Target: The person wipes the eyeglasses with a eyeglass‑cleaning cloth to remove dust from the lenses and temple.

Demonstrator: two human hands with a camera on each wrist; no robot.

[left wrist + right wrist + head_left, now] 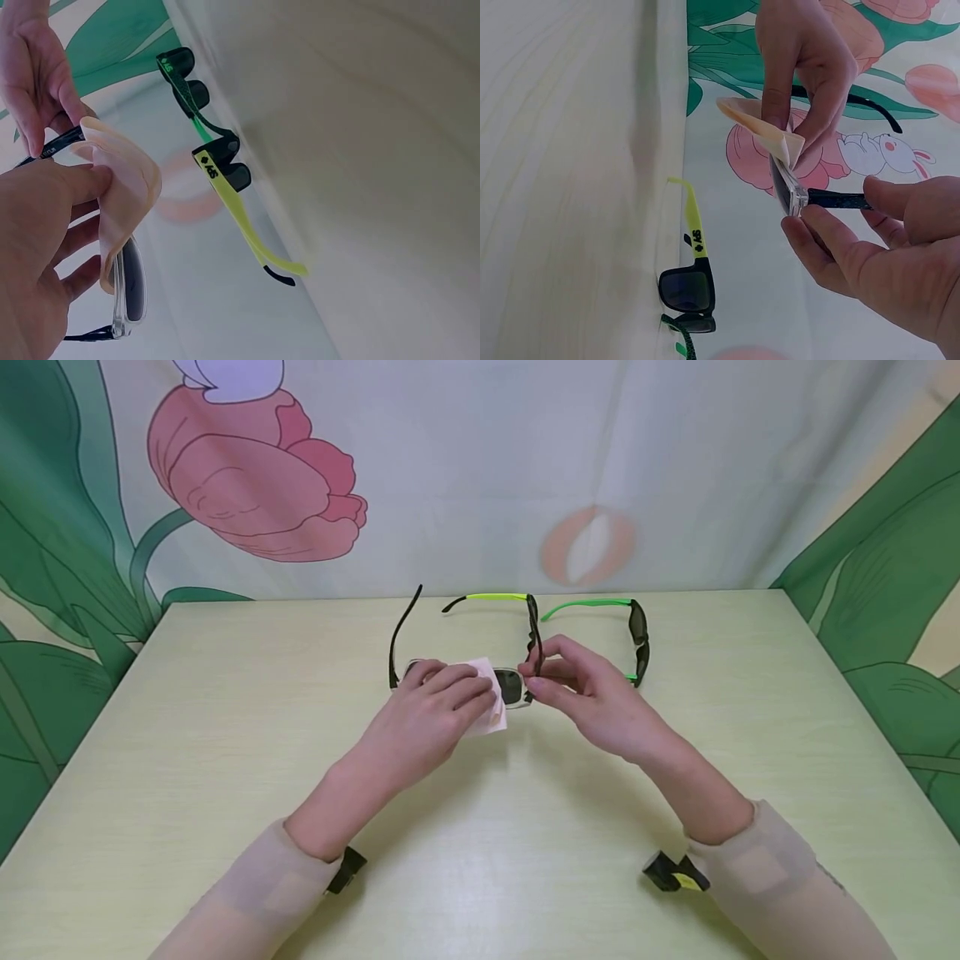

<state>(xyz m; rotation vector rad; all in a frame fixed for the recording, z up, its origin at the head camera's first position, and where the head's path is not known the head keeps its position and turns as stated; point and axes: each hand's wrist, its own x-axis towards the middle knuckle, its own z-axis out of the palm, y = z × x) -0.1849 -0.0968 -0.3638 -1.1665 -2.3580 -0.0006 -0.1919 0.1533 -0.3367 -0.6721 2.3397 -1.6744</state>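
Note:
Clear-framed sunglasses (512, 687) with dark lenses and black temples are held up in front of the person, both temples unfolded. My left hand (420, 718) pinches a pale pink cloth (491, 720) folded over the lens on the left side. In the left wrist view the thumb presses the cloth (129, 180) from one side, with fingers behind it. My right hand (607, 702) grips the right temple near its hinge; that black temple (840, 199) shows between thumb and fingers in the right wrist view. The cloth and left hand hide most of the left lens.
Behind the hands on the pale table (225, 735) stand black sunglasses with yellow temples (495, 597). Right of these are black sunglasses with green temples (639, 627). A flower-printed curtain (450, 468) hangs along the table's far edge.

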